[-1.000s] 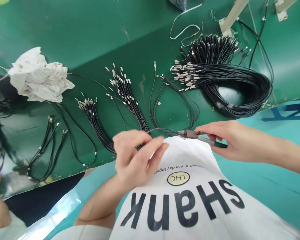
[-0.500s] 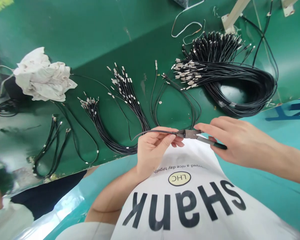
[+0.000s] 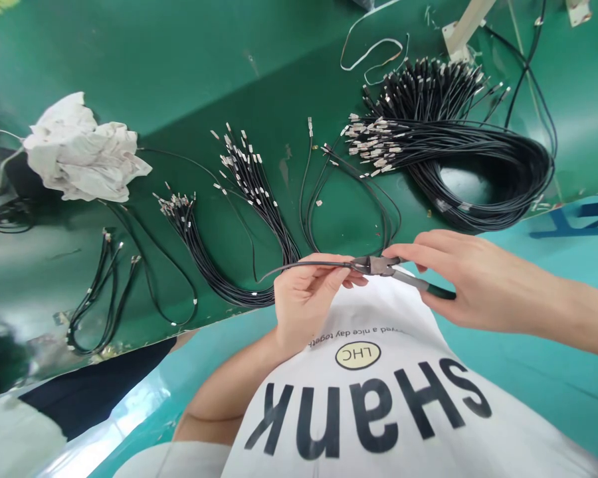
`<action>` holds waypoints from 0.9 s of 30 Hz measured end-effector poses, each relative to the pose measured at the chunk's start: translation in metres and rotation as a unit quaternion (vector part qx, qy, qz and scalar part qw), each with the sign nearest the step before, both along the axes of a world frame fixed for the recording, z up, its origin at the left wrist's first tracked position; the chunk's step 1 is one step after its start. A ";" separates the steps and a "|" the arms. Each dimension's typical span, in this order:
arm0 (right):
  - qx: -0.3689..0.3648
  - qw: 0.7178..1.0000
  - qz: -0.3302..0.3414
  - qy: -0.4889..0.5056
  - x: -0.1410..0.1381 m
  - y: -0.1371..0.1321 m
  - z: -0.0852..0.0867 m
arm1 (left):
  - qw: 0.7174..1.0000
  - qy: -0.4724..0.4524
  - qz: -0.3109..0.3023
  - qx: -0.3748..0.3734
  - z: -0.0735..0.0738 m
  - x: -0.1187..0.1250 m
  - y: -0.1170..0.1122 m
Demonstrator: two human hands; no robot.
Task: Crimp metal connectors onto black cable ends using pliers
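Note:
My left hand [image 3: 306, 299] pinches a thin black wire [image 3: 299, 265] close to its end, just above my white shirt. My right hand [image 3: 453, 275] is closed round the handles of small pliers [image 3: 383, 267], whose jaws meet the wire's end between my two hands. The wire trails left from my fingers over the edge of the green table [image 3: 179, 79]. Both hands hover at the table's near edge.
Several bunches of black wires with metal terminals [image 3: 249, 182] lie on the table. A big coil of wires [image 3: 478, 159] is at the right. A crumpled white cloth [image 3: 80, 156] lies at the left. Another person's sleeve [image 3: 10, 438] shows at the lower left.
My left hand moved right along the wire until it came next to the pliers' jaws. The right hand with the pliers stayed almost still. The other person's hand at the left withdrew.

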State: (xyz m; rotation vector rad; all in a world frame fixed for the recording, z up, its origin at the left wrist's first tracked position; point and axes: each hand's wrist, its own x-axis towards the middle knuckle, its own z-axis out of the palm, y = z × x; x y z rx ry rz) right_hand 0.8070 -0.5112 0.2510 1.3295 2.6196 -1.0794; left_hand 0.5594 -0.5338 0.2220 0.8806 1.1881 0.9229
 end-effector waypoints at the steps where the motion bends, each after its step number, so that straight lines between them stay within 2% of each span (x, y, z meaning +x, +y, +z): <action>1: -0.007 1.000 0.002 0.004 0.000 0.000 0.000 | 1.000 -0.001 0.000 0.000 0.000 0.000 0.000; 5: -0.026 0.999 0.011 0.017 0.000 0.002 0.000 | 1.000 -0.016 -0.002 0.007 -0.002 0.000 -0.001; 9: 0.030 0.999 0.022 0.001 0.001 0.002 -0.002 | 1.000 -0.011 -0.001 0.010 -0.003 0.000 -0.003; 12: 0.042 0.999 0.030 -0.017 0.000 0.001 -0.002 | 1.000 0.000 -0.002 0.008 -0.004 0.001 -0.003; 18: 0.024 0.999 0.023 -0.029 0.000 0.000 0.002 | 1.000 -0.016 -0.004 0.008 -0.009 0.002 -0.003; 27: -0.025 1.000 0.015 0.012 -0.001 0.002 -0.002 | 1.000 -0.012 -0.006 0.005 -0.009 0.000 -0.003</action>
